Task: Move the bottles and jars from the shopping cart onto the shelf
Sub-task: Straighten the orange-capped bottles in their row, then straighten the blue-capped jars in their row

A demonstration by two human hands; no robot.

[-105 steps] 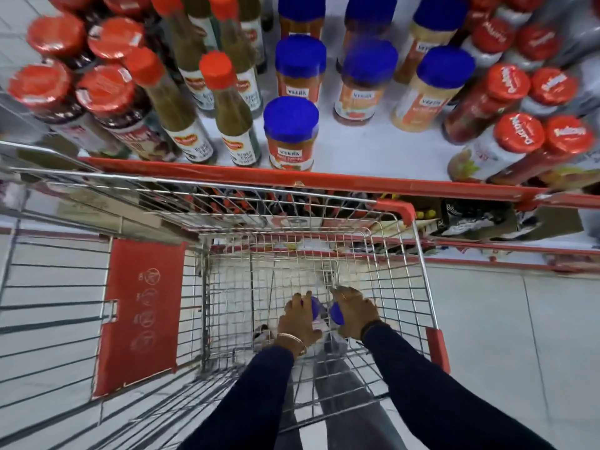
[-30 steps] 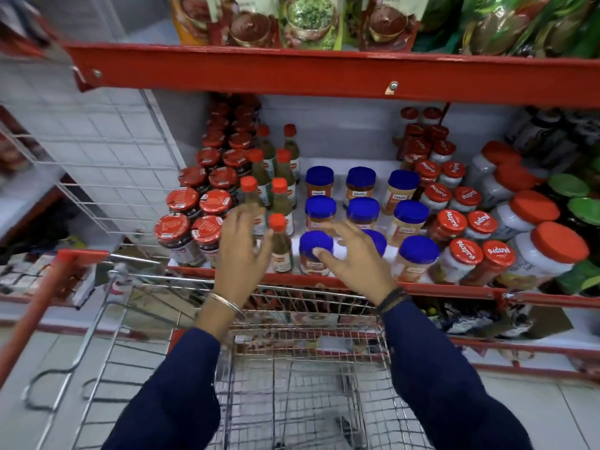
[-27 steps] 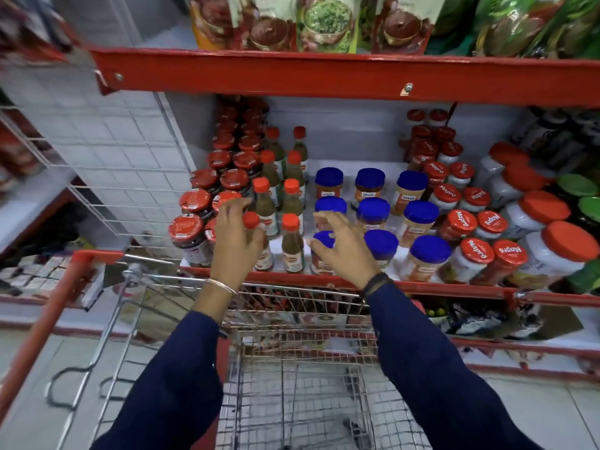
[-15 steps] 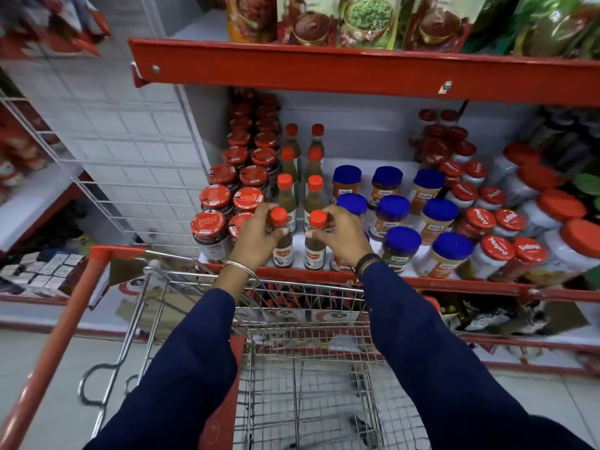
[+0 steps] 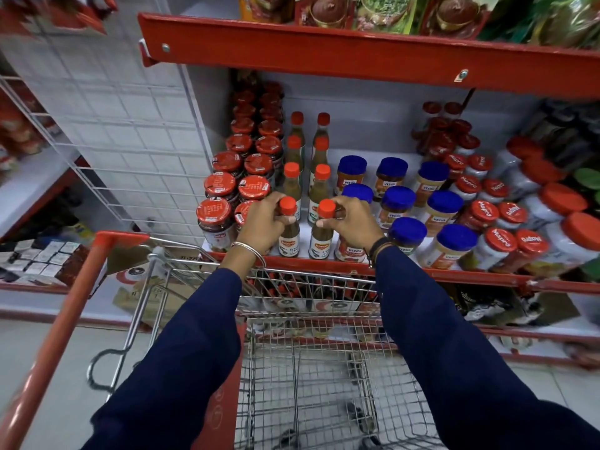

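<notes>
Two green sauce bottles with orange-red caps stand side by side at the front edge of the shelf [image 5: 454, 275]. My left hand [image 5: 261, 224] is closed around the neck of the left bottle [image 5: 289, 237]. My right hand [image 5: 352, 226] grips the neck of the right bottle [image 5: 321, 243]. Both bottles are upright and rest on the shelf. Behind them runs a double row of the same bottles [image 5: 319, 190]. Below my arms is the wire shopping cart [image 5: 308, 282]; I see only its mesh floor.
Dark jars with red lids [image 5: 216, 216] stand left of the bottles, blue-lidded jars [image 5: 407, 233] to the right, then red-lidded white jars [image 5: 496, 240]. A red upper shelf edge [image 5: 324, 56] overhangs. The cart's red handle [image 5: 65, 319] lies at the left, and a white wire grid panel [image 5: 130, 141] closes the shelf's left side.
My hands were down in the cart on two blue-lidded jars. A second ago they hovered open over the shelf's front row; they have since closed on the two front bottles' necks.
</notes>
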